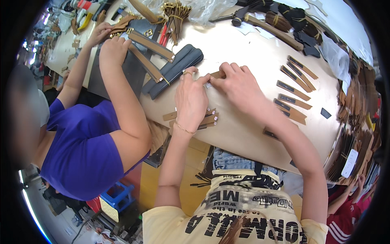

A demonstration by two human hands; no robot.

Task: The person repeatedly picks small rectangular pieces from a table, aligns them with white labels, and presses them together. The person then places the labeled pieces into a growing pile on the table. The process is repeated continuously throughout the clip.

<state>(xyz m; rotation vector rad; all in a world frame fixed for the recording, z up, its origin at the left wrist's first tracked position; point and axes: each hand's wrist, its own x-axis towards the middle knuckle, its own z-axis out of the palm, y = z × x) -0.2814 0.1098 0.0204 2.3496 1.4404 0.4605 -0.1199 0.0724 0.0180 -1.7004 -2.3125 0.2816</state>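
Over the table, my left hand [191, 97] and my right hand [239, 87] meet with thumbs and fingers pinched. A short brown leather strip [218, 75] shows between them, mostly covered by my fingers. A small white piece lies just under the fingertips. Beneath my left wrist is a pile of brown leather strips [210, 118] with white tags at their ends. Dark blue padded straps [178, 67] lie just beyond my left hand. Right of my right hand, several brown strips with black patches [293, 90] are laid out in a column.
To my left, a co-worker in a purple shirt [85, 150] handles brown straps with gold buckles [140, 31]. A hammer [231, 17], bundled straps [175, 16] and plastic bags lie at the far side. Hanging or stacked leather strips [349, 150] line the right edge.
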